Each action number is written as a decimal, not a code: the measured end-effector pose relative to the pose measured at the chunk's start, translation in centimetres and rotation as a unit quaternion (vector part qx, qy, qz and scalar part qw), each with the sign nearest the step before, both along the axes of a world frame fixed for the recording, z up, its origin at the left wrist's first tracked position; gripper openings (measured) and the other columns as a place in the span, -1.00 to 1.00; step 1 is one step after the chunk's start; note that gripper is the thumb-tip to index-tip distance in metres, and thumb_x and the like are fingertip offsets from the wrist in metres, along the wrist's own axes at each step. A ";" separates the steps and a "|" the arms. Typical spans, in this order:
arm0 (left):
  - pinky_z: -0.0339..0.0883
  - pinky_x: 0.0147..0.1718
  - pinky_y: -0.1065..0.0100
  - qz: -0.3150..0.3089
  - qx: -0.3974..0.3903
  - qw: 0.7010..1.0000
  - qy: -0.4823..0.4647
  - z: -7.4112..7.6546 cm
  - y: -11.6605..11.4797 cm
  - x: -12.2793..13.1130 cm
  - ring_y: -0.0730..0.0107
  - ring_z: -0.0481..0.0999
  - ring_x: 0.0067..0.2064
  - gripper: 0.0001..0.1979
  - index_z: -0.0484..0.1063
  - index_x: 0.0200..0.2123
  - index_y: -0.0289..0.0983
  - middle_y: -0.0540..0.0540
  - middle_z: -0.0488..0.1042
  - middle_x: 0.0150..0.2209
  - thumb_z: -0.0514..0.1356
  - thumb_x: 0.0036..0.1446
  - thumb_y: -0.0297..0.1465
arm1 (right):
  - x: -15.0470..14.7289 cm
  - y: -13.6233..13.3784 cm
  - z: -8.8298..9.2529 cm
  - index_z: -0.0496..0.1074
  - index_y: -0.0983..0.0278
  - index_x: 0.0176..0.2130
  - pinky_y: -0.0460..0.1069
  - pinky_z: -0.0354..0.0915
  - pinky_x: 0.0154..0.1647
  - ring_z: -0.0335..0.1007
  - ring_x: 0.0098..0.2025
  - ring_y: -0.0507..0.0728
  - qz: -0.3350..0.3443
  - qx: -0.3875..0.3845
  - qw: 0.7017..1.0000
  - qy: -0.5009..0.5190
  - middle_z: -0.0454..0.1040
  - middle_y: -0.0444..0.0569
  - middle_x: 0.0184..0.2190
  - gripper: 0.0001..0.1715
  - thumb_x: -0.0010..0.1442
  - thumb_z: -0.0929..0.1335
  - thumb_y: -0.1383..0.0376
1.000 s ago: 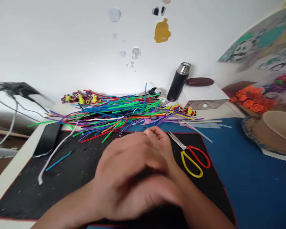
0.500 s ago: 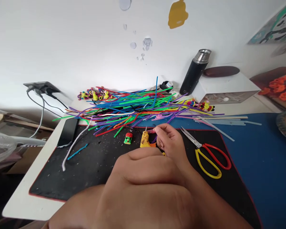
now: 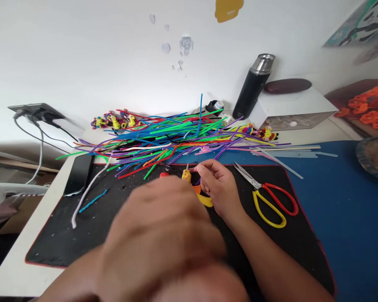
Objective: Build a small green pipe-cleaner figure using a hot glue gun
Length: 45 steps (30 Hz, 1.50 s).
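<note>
My right hand [image 3: 219, 184] is closed in a pinch on a small pinkish piece near the tip of the yellow glue gun [image 3: 186, 175]. Close to the camera, my left hand [image 3: 164, 235] is large and blurred. Its fingers look curled, but their tips and anything in them are hidden. It covers part of the glue gun and most of a small red-topped figure [image 3: 164, 174]. Scissors [image 3: 256, 184] with one red and one yellow handle lie partly open on the black mat [image 3: 113, 222], right of my right hand.
Behind the mat spreads a pile of coloured pipe cleaners [image 3: 164, 138], with small figures [image 3: 113, 121] at its left. A black flask [image 3: 253, 88] stands beside a white box [image 3: 302, 102]. A phone [image 3: 78, 174] lies at the left.
The view has shifted, so table items appear further left and slightly higher. My left hand has moved left and now covers most of the red-topped figure. My right hand keeps its pinch.
</note>
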State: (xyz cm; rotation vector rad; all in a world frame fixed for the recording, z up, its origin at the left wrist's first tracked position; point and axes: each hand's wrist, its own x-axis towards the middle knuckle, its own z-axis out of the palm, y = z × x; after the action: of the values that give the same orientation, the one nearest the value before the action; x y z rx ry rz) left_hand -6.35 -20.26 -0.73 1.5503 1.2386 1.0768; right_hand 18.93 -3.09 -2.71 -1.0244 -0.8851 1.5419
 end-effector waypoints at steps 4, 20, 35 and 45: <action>0.48 -0.16 0.18 0.024 0.022 0.993 0.110 7.0 17.2 7.8 0.03 0.60 -0.21 -0.73 0.71 -0.32 -0.11 -0.12 0.66 -0.31 0.43 0.22 -0.06 | 0.0 0.0 0.1 0.50 0.21 -0.34 -0.07 -0.03 -0.60 -0.02 -0.62 -0.04 0.002 0.002 1.000 -0.001 0.21 -0.31 -0.65 -0.62 0.19 0.55 -0.01; 0.39 -0.38 0.32 -0.144 -0.083 0.982 0.093 4.1 22.3 5.8 0.20 0.55 -0.37 -0.54 0.76 -0.32 -0.19 -0.13 0.65 -0.40 0.43 0.18 0.11 | 0.1 -0.1 -0.1 0.49 0.20 -0.31 -0.06 -0.07 -0.57 -0.05 -0.61 -0.03 0.035 0.010 0.999 -0.015 0.17 -0.32 -0.64 -0.60 0.25 0.53 -0.04; 0.31 -0.41 0.36 -0.184 -0.143 0.960 0.153 4.1 22.3 5.2 0.32 0.47 -0.36 -0.60 0.67 -0.20 -0.24 -0.07 0.60 -0.35 0.35 0.25 -0.01 | 0.0 -0.1 -0.8 0.49 0.21 -0.31 -0.06 0.09 -0.50 0.07 -0.55 -0.01 0.032 0.041 0.998 -0.046 0.26 -0.26 -0.56 -0.64 0.27 0.50 0.00; 0.26 -0.44 0.35 -0.162 -0.149 0.964 0.151 4.2 22.0 5.8 0.35 0.41 -0.41 -0.66 0.56 -0.31 -0.25 -0.01 0.48 -0.43 0.36 0.20 -0.06 | -0.2 0.0 -0.6 0.50 0.21 -0.31 -0.05 0.10 -0.49 0.11 -0.53 0.01 0.033 0.050 0.996 -0.066 0.30 -0.24 -0.55 -0.68 0.26 0.49 0.03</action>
State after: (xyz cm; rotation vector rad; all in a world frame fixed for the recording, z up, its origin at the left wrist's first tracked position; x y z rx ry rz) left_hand -0.57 1.75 3.47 1.6457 1.2238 0.4308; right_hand 18.73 -3.14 -3.35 -1.0428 -1.0859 1.4821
